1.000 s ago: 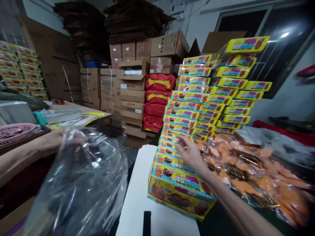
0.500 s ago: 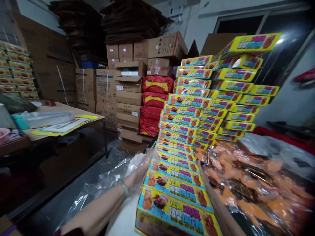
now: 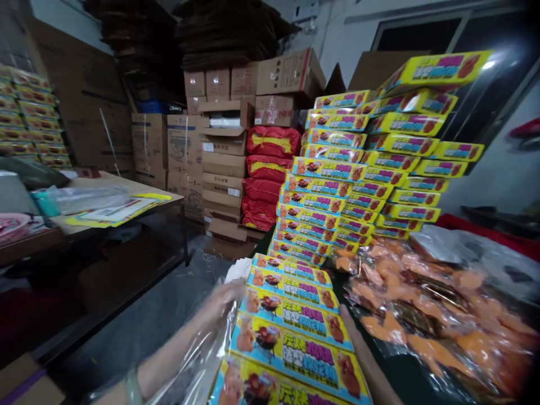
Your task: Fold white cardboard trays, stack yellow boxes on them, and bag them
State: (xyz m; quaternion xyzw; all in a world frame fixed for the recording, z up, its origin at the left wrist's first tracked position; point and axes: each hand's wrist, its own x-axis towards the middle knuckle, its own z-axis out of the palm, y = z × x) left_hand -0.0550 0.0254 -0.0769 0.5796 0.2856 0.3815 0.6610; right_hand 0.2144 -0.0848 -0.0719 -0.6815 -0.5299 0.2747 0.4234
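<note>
A row of yellow-and-blue printed boxes [image 3: 291,337] runs away from me at the bottom centre. My left hand [image 3: 230,295] presses on the row's left side near its far end, with a bangle at the wrist. Clear plastic film [image 3: 211,343] lies between that arm and the boxes. On the opposite side, my right hand [image 3: 348,323] is against the boxes' right ends; its fingers are largely hidden behind them. The row is held between both hands. Just beyond it stands a tall stack of the same boxes [image 3: 312,202].
Clear-bagged orange pieces [image 3: 422,304] are heaped at my right. A table [image 3: 139,183] with printed sheets and plastic bags stands left. Cardboard cartons [image 3: 223,146] and red packs [image 3: 268,169] are piled at the back.
Both hands have drawn the row of boxes towards me, and it now sits apart from the tall stack. The plastic film has shifted nearer along with my left arm.
</note>
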